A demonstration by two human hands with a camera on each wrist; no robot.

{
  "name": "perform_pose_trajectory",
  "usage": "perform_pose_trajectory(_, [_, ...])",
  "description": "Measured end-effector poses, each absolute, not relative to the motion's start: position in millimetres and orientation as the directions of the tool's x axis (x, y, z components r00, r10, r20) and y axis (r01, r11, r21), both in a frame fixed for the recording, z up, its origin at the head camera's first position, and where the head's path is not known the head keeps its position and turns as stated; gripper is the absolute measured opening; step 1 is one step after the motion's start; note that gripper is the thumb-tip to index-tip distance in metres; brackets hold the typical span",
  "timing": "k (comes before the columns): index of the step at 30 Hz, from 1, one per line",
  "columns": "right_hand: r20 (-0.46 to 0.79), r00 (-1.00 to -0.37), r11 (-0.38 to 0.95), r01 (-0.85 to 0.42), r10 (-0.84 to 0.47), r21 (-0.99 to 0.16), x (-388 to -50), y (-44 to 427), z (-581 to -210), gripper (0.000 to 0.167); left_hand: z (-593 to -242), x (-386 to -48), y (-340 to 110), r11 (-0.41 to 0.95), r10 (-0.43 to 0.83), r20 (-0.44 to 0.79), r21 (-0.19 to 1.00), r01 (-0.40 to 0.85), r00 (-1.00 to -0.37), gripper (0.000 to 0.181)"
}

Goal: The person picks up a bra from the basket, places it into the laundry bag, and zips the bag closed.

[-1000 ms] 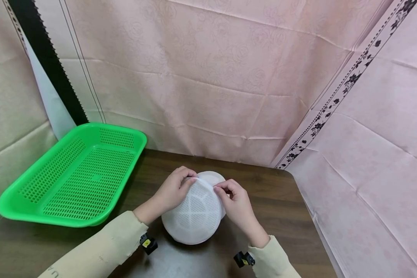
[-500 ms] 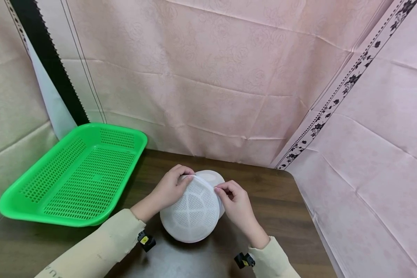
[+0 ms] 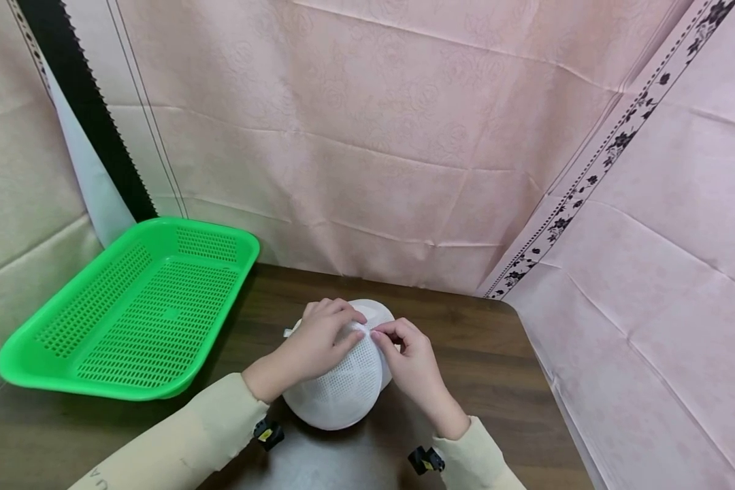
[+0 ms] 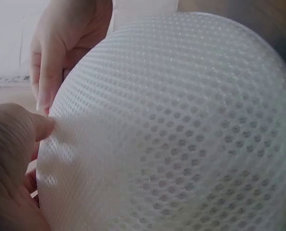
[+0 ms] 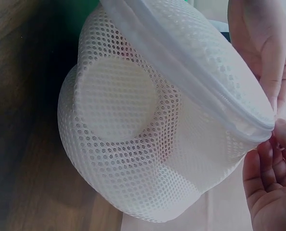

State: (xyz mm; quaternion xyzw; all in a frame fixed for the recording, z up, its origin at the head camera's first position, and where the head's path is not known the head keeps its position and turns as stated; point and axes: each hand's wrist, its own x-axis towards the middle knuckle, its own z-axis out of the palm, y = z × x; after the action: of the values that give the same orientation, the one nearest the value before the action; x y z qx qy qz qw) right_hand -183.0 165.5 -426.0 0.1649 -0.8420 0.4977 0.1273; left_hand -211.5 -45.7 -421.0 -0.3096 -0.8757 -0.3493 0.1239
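A round white mesh laundry bag [image 3: 339, 398] stands on the table between my two hands, its mesh lid tilted toward me. My left hand [image 3: 315, 347] lies over the lid's upper left and pinches the rim with thumb and fingers. Close beside it, my right hand [image 3: 413, 357] pinches the same rim at the upper right with thumb and forefinger. In the right wrist view a white zipper band [image 5: 181, 72] runs along the rim to the fingertips. A pale round shape [image 5: 116, 98] shows at the mesh side. The fingertips hide whatever small part they pinch.
A green perforated plastic basket [image 3: 159, 320] stands on the left of the brown wooden table [image 3: 465, 327]. Pink cloth curtains [image 3: 355, 150] rise behind the table and along both sides. A small black camera [image 3: 425, 461] sits at the right wrist.
My left hand has moved right along the rim, close to the right hand, uncovering a small white tab at the bag's left edge. The right hand has shifted slightly left.
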Motion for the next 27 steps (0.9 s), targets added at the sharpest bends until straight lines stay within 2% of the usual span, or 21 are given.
perform_pose_trajectory(3, [0.394,-0.905,0.45,-0.422,-0.16,-0.787,-183,165,-427,0.006,-422,-209,-44,0.571,0.47,0.453,0.498,0.652,-0.757,0.013])
perform_pose_trajectory(7, [0.42,-0.889,0.459,-0.454,-0.181,-0.764,-183,166,-431,0.007,-423,-208,-43,0.561,0.461,0.463,0.508,0.654,-0.756,0.008])
perform_pose_trajectory(27, [0.372,-0.907,0.505,-0.419,-0.197,-0.755,-181,165,-435,0.012,-433,-211,-49,0.553,0.427,0.461,0.548,0.628,-0.778,0.006])
